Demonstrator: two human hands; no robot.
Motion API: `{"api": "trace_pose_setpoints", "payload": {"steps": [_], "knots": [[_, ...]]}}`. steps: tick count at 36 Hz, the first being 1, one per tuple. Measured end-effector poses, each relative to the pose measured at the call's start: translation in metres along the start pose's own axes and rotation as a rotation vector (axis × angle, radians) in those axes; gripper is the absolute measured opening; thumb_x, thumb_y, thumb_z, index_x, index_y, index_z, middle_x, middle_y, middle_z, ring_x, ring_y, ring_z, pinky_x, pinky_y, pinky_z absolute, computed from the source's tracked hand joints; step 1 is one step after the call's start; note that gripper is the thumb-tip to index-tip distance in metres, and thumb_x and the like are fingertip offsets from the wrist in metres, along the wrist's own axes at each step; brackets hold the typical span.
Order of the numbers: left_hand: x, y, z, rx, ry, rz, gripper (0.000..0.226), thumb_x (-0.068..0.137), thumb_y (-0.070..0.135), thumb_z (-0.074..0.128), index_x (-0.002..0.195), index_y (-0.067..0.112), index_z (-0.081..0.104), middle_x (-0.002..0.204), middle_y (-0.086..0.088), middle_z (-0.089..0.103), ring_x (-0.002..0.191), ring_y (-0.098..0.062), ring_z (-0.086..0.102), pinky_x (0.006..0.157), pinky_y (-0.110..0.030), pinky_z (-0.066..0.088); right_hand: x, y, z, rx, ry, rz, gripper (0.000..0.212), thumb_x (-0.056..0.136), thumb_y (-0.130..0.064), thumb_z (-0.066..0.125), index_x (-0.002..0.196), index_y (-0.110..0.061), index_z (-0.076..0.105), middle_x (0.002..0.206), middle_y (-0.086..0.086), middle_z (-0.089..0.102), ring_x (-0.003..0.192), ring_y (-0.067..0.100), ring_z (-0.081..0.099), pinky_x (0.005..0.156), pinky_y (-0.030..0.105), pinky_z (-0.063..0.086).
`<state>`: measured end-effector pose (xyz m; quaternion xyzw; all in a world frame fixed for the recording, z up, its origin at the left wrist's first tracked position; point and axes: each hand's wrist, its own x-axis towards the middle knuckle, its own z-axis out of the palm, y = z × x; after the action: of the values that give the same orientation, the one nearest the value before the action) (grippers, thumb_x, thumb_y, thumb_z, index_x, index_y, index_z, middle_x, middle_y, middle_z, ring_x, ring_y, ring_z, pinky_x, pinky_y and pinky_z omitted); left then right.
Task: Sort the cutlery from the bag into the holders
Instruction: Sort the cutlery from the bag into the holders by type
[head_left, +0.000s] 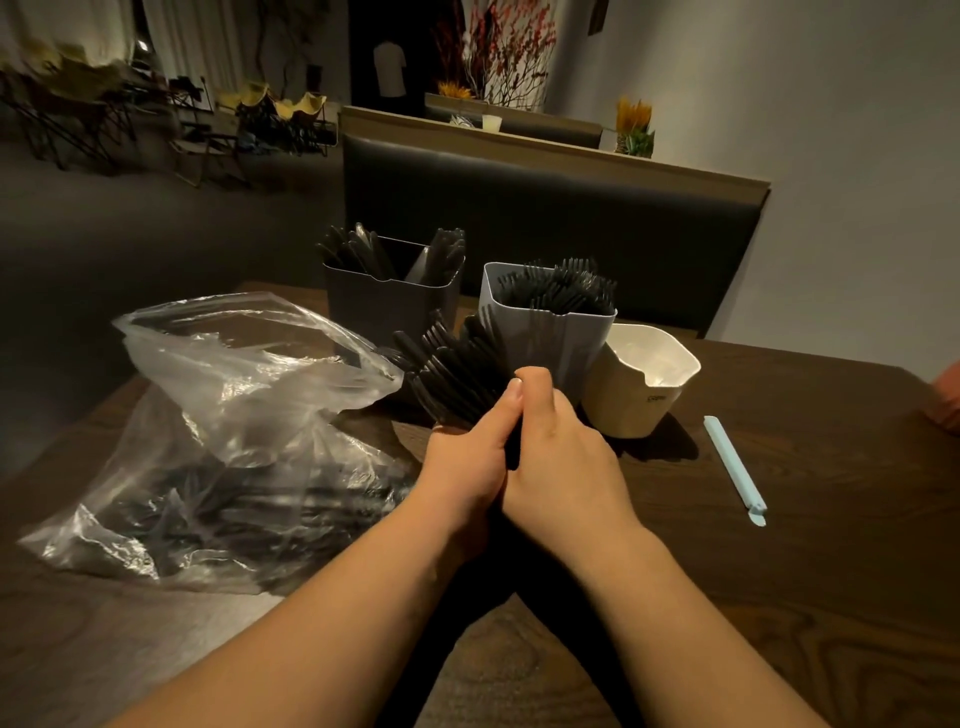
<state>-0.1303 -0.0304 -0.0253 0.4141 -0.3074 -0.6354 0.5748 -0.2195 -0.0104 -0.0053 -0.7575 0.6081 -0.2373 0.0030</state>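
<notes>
My left hand (465, 462) and my right hand (558, 447) are pressed together around a fanned bundle of black plastic cutlery (452, 366), gripping its lower ends just above the table. The bundle leans up and left, in front of the light grey holder (540, 343), which is packed with black forks. A dark grey holder (384, 306) behind it has black cutlery in two compartments. A cream holder (631, 405) to the right looks empty. The clear plastic bag (223, 441) lies at the left with more black cutlery inside.
A pale blue stick-like tool (735, 470) lies on the dark wooden table (805, 597) to the right. A black padded bench back (545, 208) stands behind the holders. Chairs and plants fill the dim room beyond.
</notes>
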Motion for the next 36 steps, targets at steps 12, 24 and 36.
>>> {"api": "trace_pose_setpoints", "payload": {"steps": [12, 24, 36], "knots": [[0.004, 0.002, -0.004, -0.178, 0.057, -0.212, 0.036, 0.086, 0.033, 0.077, 0.103, 0.002, 0.076, 0.101, -0.015, 0.077, 0.085, -0.024, 0.075, 0.072, -0.034, 0.057, 0.004, 0.006, 0.005, -0.011, -0.147, 0.009, 0.088, 0.089, -0.038, 0.058, 0.158, -0.033, 0.003, 0.121, -0.003, 0.022, 0.121, 0.018, 0.032, 0.092, 0.036, 0.050], [0.007, 0.014, -0.002, -0.314, 0.054, -0.072, 0.014, 0.091, 0.014, 0.071, 0.089, 0.000, 0.070, 0.076, -0.013, 0.069, 0.068, -0.022, 0.068, 0.066, -0.032, 0.060, -0.003, 0.008, 0.008, 0.681, 0.192, 0.203, 0.056, 0.094, -0.050, 0.045, 0.147, -0.032, 0.045, 0.125, -0.012, 0.040, 0.123, 0.005, 0.042, 0.107, 0.032, 0.039], [0.000, 0.018, 0.003, -0.230, 0.142, 0.226, 0.009, 0.080, -0.001, 0.076, 0.084, -0.005, 0.069, 0.071, -0.016, 0.066, 0.064, -0.025, 0.065, 0.062, -0.034, 0.056, -0.003, -0.001, 0.017, 1.805, 0.036, 0.961, 0.045, 0.105, -0.045, 0.038, 0.115, -0.011, 0.066, 0.105, 0.019, 0.075, 0.106, 0.038, 0.066, 0.087, 0.051, 0.052]]}}
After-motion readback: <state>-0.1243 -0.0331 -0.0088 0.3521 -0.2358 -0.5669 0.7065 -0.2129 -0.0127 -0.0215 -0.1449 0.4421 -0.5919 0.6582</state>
